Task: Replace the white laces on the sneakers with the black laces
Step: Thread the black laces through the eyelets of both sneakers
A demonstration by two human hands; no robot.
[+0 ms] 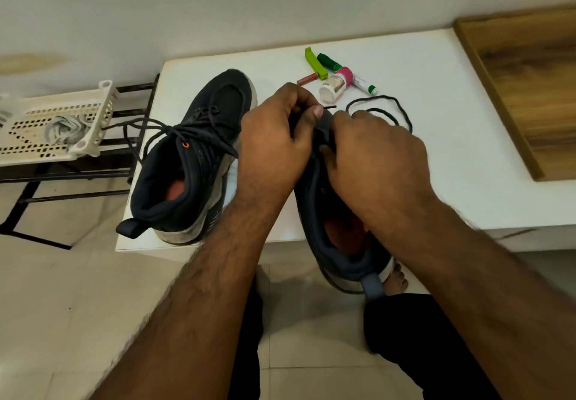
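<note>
Two dark sneakers on a white worktop (452, 156). Left sneaker (199, 156) lying near the worktop's left edge, toe away, already threaded with a black lace (162, 133) whose loose ends trail off toward the left. Right sneaker (339, 237) held between both hands, heel overhanging the near edge of the worktop. Left hand (274, 137) curled, thumb and forefinger pinching the tip of a second black lace (383, 109) just above the tongue. Right hand (374, 150) with fingers bent, gripping the tongue and upper of the right sneaker; exact hold partly hidden behind the knuckles. Rest of that second lace lying in loose loops on the worktop just beyond the right hand. Farther back, a green clip (315, 63), a green marker (330, 62), a small red tube (307, 79) and a white bottle with a pink cap (335, 84), close together. Off to the left, a white perforated basket (93, 109) on a dark rack, holding a bundle of pale white laces (64, 130). Wooden board (526, 87) at the right.
</note>
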